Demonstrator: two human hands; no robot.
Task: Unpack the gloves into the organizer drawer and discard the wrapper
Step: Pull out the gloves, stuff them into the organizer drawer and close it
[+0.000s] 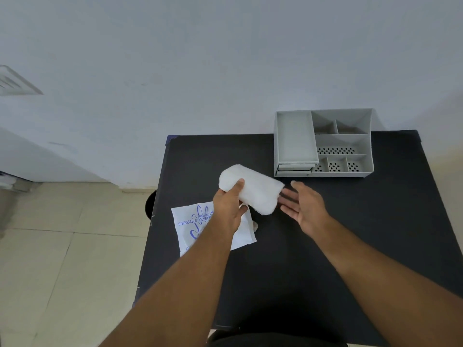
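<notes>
Black cloth covers the counter (288, 259), which stands against a pale wall over beige floor tiles (62, 259). The grey organizer (323, 142) sits at the far right, its drawers shut. The left hand (229, 209) holds the white gloves (253, 190) above the counter, fingers closed on the bundle; the right hand (304, 205) hovers beside it, fingers spread. The printed wrapper (190, 229) lies flat, partly hidden by the left forearm. A dark round object (150, 204) by the counter's left edge is mostly cut off.

A black table (325, 246) stands against a pale wall (200, 58); beige floor tiles (62, 259) spread at nine o'clock.
</notes>
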